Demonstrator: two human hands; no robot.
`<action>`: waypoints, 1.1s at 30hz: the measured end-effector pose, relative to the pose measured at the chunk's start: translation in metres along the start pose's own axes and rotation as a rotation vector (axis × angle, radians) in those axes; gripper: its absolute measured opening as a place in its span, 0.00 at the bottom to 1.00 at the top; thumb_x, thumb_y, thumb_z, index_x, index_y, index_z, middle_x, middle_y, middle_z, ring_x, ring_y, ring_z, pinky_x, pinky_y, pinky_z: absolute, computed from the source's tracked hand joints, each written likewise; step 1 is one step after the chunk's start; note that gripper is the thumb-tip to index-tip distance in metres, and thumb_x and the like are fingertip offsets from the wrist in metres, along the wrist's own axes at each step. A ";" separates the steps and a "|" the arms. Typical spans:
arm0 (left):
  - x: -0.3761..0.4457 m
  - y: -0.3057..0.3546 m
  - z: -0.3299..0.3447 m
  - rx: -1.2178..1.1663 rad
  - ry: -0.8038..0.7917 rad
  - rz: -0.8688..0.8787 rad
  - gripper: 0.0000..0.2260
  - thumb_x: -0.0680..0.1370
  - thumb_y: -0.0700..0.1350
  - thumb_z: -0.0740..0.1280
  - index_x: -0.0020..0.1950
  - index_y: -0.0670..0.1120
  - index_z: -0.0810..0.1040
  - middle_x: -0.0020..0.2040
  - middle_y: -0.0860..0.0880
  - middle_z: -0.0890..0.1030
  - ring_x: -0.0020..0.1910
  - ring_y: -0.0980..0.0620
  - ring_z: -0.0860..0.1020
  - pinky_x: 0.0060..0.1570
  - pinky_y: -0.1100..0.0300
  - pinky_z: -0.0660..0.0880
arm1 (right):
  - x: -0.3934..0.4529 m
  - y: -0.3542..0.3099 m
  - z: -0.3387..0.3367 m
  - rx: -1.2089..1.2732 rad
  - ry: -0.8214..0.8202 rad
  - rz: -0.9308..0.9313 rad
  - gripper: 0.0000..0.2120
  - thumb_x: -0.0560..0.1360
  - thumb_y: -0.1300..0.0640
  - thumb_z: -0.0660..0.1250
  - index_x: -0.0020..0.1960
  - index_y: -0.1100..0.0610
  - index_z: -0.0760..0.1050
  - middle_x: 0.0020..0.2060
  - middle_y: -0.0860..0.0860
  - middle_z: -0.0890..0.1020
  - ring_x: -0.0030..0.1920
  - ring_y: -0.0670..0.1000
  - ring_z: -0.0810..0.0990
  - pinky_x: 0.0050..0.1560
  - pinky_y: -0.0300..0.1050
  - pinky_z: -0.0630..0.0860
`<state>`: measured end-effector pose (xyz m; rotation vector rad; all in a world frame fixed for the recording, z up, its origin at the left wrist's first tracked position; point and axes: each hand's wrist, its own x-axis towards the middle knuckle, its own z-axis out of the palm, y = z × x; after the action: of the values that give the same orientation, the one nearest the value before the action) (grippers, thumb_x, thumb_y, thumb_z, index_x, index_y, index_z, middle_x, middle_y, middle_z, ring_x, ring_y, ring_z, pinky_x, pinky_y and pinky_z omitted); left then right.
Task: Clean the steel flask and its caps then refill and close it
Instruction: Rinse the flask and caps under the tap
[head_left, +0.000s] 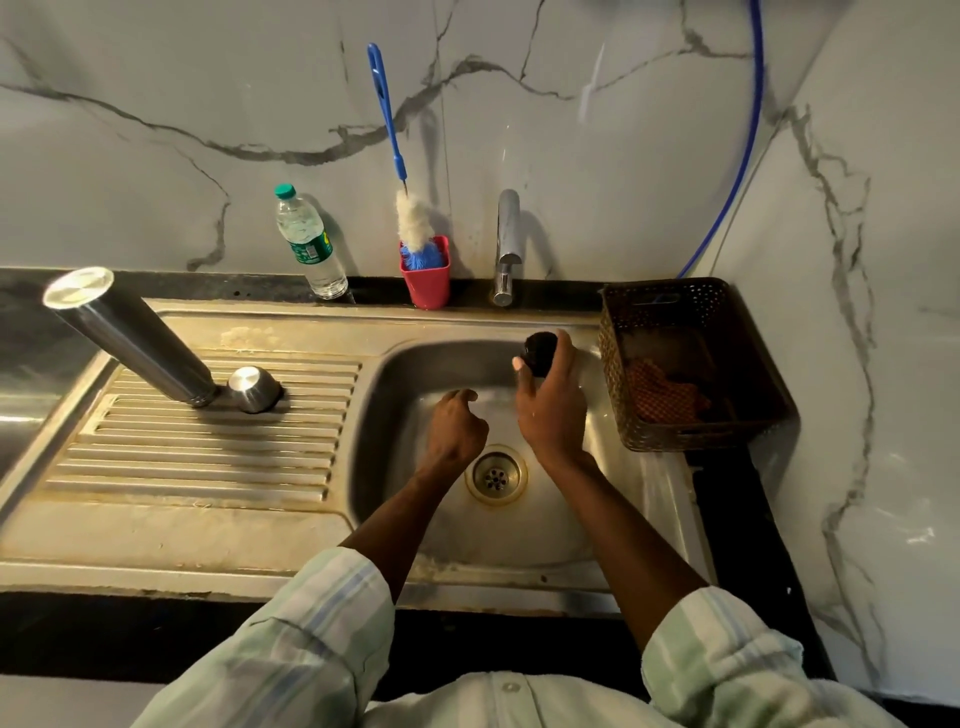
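Upside down, the steel flask stands on the ribbed draining board at the left of the sink unit, its mouth on the ridges and its flat base uppermost. Just beside its mouth, a small steel cap sits dome-up on the same ridges. A second, dark cap is over the back right corner of the sink basin, where the right hand has its grip clamped on it, fingers and thumb curled round it. The left hand hovers over the middle of the basin, fingers loosely curled and holding nothing. The round drain lies between the two wrists.

Along the back edge of the tabletop stand a clear water bottle with a green lid, a red cup holding a blue-handled bottle brush, and a chrome tap. A brown perforated basket rests at the right edge with an orange cloth inside. Grey-veined white marble walls meet in the corner at right, where a blue hose runs down behind the basket. The tabletop itself is dark stone; the steel shows stains and wear.
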<state>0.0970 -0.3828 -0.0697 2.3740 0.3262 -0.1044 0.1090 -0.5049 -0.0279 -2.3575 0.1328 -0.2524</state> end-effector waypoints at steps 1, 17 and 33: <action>-0.002 -0.001 0.000 -0.003 0.004 0.004 0.21 0.76 0.34 0.62 0.70 0.42 0.73 0.72 0.44 0.72 0.73 0.46 0.67 0.70 0.53 0.65 | -0.007 0.006 0.005 -0.079 -0.076 0.014 0.29 0.80 0.49 0.63 0.76 0.57 0.59 0.70 0.58 0.68 0.64 0.59 0.74 0.53 0.48 0.76; -0.019 -0.027 -0.020 -0.048 0.062 0.075 0.21 0.76 0.33 0.61 0.69 0.42 0.74 0.71 0.44 0.73 0.70 0.46 0.70 0.69 0.54 0.67 | -0.038 0.001 0.028 -0.021 -0.091 0.181 0.28 0.81 0.47 0.61 0.75 0.58 0.57 0.70 0.59 0.68 0.61 0.63 0.76 0.52 0.55 0.77; -0.024 -0.183 -0.155 -0.224 0.418 0.166 0.13 0.74 0.32 0.65 0.56 0.41 0.82 0.54 0.45 0.81 0.48 0.46 0.80 0.50 0.52 0.77 | -0.105 -0.137 0.150 0.225 -0.196 0.055 0.24 0.72 0.55 0.74 0.65 0.55 0.72 0.63 0.54 0.70 0.59 0.56 0.76 0.58 0.44 0.73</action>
<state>0.0230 -0.1533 -0.0722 2.1740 0.3159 0.4870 0.0423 -0.2875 -0.0518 -2.1375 0.0701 -0.0079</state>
